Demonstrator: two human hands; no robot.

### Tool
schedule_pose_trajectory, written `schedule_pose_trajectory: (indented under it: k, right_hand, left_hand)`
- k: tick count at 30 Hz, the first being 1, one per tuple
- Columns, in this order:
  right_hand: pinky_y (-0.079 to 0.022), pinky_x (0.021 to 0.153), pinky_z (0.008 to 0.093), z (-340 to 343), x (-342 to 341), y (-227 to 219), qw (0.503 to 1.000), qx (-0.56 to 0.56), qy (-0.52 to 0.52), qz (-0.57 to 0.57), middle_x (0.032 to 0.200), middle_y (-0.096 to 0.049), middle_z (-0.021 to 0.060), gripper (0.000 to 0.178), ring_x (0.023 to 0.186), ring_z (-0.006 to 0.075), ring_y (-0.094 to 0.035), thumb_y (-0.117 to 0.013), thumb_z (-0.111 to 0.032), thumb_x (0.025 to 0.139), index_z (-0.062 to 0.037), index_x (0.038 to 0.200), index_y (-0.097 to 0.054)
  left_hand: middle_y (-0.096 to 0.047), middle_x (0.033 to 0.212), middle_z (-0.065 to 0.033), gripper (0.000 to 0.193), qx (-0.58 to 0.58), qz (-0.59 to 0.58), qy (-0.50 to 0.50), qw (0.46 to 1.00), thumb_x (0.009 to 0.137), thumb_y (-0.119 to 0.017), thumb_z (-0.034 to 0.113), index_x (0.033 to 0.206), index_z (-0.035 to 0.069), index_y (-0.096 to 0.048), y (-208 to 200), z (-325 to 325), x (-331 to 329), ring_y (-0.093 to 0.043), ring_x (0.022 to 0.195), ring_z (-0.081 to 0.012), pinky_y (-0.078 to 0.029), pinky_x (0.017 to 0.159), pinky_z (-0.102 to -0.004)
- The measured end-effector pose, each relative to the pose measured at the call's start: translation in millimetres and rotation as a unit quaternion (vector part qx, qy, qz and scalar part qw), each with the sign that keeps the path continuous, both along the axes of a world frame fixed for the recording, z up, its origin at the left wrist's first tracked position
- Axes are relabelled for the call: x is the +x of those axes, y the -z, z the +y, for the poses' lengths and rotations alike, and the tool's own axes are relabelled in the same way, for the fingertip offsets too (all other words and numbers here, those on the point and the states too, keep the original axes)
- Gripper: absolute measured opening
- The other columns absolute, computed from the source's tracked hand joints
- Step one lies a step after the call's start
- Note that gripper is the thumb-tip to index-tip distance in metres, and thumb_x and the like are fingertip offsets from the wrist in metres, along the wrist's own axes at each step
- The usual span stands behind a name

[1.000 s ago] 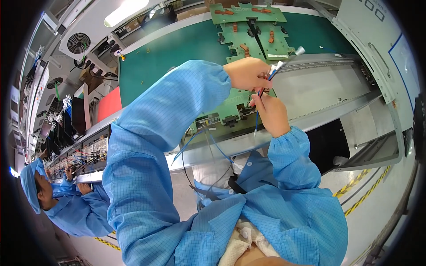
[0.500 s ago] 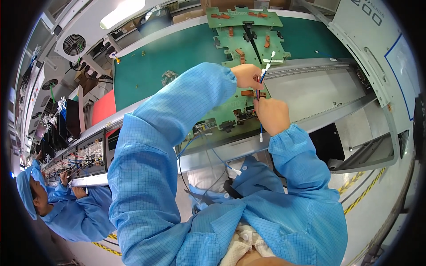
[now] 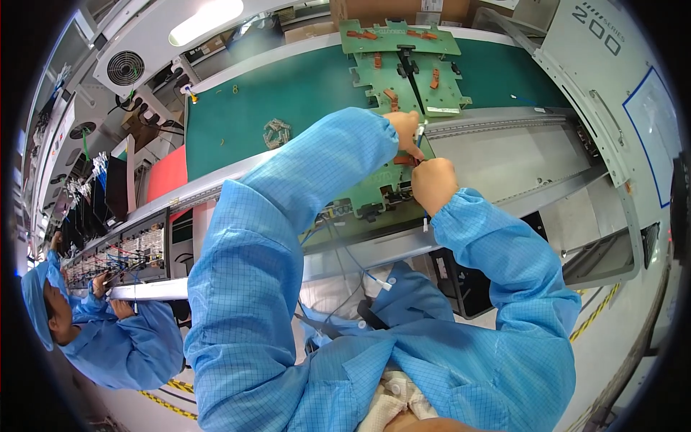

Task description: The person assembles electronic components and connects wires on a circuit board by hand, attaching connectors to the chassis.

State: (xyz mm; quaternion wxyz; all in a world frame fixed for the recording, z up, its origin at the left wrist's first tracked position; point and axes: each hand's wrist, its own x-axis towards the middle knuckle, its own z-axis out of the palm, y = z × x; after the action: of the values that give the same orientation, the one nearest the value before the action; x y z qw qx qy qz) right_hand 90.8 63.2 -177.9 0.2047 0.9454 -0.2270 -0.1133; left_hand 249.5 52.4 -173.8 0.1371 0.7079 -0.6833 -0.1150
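Both of my hands work close together over a green fixture plate [image 3: 374, 189] with orange-brown clamps. My left hand [image 3: 405, 132] is closed at the upper part of a thin wire cable [image 3: 420, 135] with white connectors. Just below it, my right hand [image 3: 434, 185] is closed around the same cable, beside an orange-brown clamp [image 3: 404, 160]. The cable's lower end, with a white connector [image 3: 425, 225], hangs under my right hand. My fingers hide its middle. Circuit parts [image 3: 338, 209] sit at the plate's near edge, where blue and dark wires [image 3: 345, 248] hang down.
Another green fixture plate [image 3: 448, 90] stands beyond my hands on the green belt [image 3: 317, 83]. A pile of small clear pieces [image 3: 276, 134] lies on the belt at left. A metal rail [image 3: 497, 126] runs to the right. At far left a person [image 3: 108, 338] handles wired boards.
The cable's upper connectors have come down and in, close to my left hand. That hand has moved slightly right and down. My right arm has swung outward at the elbow.
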Motion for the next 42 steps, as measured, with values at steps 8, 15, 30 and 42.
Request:
schedule_pose_trajectory:
  k: [8, 15, 30, 42]
  right_hand:
    - [-0.047, 0.054, 0.0303, -8.1, -0.3, -0.6, 1.000, 0.001, 0.008, 0.028, 0.073, -0.066, -0.0015, 0.016, 0.072, 0.0170, -0.066, -0.054, -0.017, 0.079, -0.0156, 0.075, -0.070]
    - [-0.046, 0.051, 0.0320, -12.4, 1.6, 2.0, 1.000, -0.008, 0.009, 0.006, 0.072, -0.066, -0.0011, 0.018, 0.073, 0.0173, -0.065, -0.052, -0.016, 0.080, -0.0160, 0.076, -0.070]
    - [-0.046, 0.049, 0.0353, -22.0, 0.6, 8.1, 0.994, 0.010, 0.040, -0.106, 0.068, -0.066, 0.0086, 0.017, 0.064, 0.0239, -0.065, -0.054, -0.013, 0.077, -0.0105, 0.068, -0.067]
    - [-0.047, 0.049, 0.0369, -15.9, -1.9, 14.3, 0.983, -0.016, 0.032, -0.178, 0.068, -0.065, 0.0096, 0.019, 0.060, 0.0246, -0.064, -0.051, -0.014, 0.080, -0.0088, 0.069, -0.065]
  left_hand:
    - [-0.065, 0.076, -0.0092, 0.068, 0.273, -0.199, -0.058, 0.940, 0.080, -0.042, 0.071, 0.087, 0.007, -0.066, -38.2, 7.2, -21.5, -0.062, 0.073, -0.0232, -0.049, 0.069, -0.0391]
    - [-0.066, 0.074, 0.0016, 0.046, 0.335, 0.013, -0.109, 0.936, 0.083, -0.049, 0.060, 0.085, 0.020, -0.070, -33.6, 3.7, -3.7, -0.062, 0.074, -0.0182, -0.048, 0.070, -0.0413]
    - [-0.067, 0.091, -0.0106, 0.022, 0.159, -0.178, -0.050, 0.970, 0.078, -0.063, 0.023, 0.092, 0.006, -0.069, -63.6, -8.5, -53.2, -0.065, 0.086, -0.0272, -0.052, 0.071, -0.0380]
    - [-0.065, 0.078, -0.0111, 0.022, 0.137, -0.223, 0.067, 0.963, 0.069, -0.071, 0.027, 0.083, 0.010, -0.067, -45.7, -14.2, -44.6, -0.064, 0.078, -0.0298, -0.050, 0.064, -0.0410]
